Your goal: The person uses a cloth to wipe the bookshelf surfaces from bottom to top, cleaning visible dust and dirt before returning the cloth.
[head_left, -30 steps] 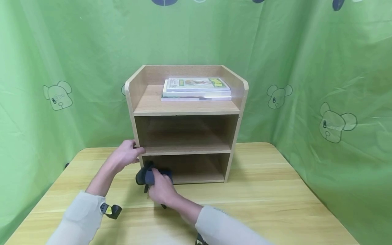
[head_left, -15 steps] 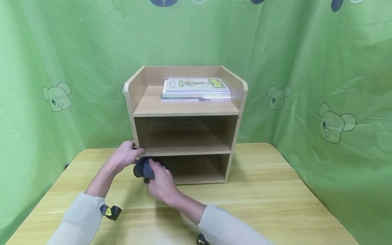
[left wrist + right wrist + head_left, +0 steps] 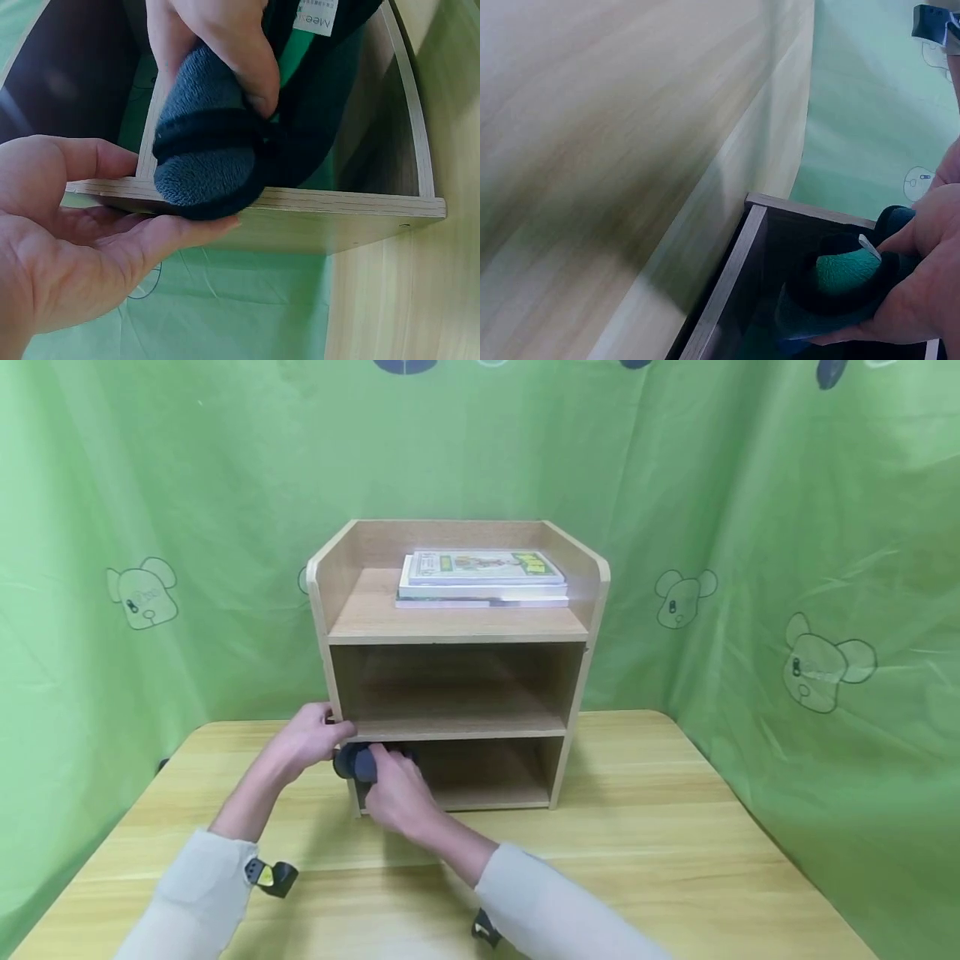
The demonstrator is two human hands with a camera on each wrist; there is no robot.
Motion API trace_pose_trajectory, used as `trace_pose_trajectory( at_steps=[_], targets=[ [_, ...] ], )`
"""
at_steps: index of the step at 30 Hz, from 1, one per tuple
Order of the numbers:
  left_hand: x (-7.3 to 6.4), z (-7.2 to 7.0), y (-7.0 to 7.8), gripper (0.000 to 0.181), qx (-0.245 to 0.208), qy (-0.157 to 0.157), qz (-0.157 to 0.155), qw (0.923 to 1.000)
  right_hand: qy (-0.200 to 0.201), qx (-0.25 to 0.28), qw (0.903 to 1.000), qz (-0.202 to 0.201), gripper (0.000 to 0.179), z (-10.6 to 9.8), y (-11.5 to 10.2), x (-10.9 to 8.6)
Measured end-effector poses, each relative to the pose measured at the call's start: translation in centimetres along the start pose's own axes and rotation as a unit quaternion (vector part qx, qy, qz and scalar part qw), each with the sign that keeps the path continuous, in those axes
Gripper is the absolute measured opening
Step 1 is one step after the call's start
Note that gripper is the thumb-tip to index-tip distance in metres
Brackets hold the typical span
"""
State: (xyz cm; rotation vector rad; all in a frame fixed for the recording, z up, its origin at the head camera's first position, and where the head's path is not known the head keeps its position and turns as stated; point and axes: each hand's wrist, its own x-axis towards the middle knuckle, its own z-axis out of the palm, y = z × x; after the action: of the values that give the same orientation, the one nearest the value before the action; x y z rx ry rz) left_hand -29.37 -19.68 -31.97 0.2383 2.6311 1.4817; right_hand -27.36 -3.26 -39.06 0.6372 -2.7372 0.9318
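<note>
My right hand [image 3: 400, 793] grips a dark blue-grey plush item [image 3: 357, 762] with black trim, at the left of the bottom compartment of a wooden shelf unit [image 3: 457, 734]. In the left wrist view the plush item's rounded end [image 3: 206, 176] sticks out over the edge of the side panel [image 3: 360, 202]; a white label [image 3: 317, 15] shows farther back. Its green fuzzy part [image 3: 847, 271] and a small tag appear in the right wrist view. My left hand [image 3: 306, 737] holds the unit's left side panel at middle-shelf height, thumb and fingers on either side.
A short stack of books [image 3: 483, 581] lies on the unit's top shelf. The unit stands toward the back of a light wood table [image 3: 675, 835], with green curtains [image 3: 465, 443] behind and at both sides. A black wrist camera [image 3: 273, 877] hangs at the left sleeve.
My right hand has raised the plush item and brought it up just under the middle shelf, into the left of the bottom compartment. The left hand has stayed on the side panel.
</note>
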Motion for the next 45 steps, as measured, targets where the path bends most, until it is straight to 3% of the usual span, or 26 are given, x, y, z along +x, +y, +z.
trace_pose_trajectory(
  at_steps=[5,9,17,29,38,45],
  targets=[
    [0.0,0.0,0.0,0.053,-0.006,-0.001,-0.004,1.0,-0.026,-0.043,0.9986,0.014,0.044,0.5,0.1,0.3],
    [0.0,0.0,0.0,0.054,-0.006,0.0,-0.007,1.0,-0.053,-0.092,0.9937,0.037,0.047,1.5,0.6,-0.1],
    [0.0,0.2,-0.1,0.053,-0.021,-0.009,-0.001,0.9997,-0.102,-0.201,0.9732,0.045,0.061,3.1,1.2,-1.3],
    [-0.2,0.1,-0.1,0.055,-0.019,-0.009,0.0,0.9998,-0.169,-0.227,0.9585,0.034,0.075,2.1,0.8,-3.0],
    [-0.1,0.1,0.1,0.054,-0.024,-0.014,0.002,0.9996,-0.162,-0.206,0.9645,0.035,0.078,2.1,2.0,-2.3],
    [-0.2,0.0,0.0,0.054,-0.029,-0.014,0.003,0.9995,-0.112,-0.118,0.9855,0.046,0.063,2.3,2.0,-1.2]
  ],
)
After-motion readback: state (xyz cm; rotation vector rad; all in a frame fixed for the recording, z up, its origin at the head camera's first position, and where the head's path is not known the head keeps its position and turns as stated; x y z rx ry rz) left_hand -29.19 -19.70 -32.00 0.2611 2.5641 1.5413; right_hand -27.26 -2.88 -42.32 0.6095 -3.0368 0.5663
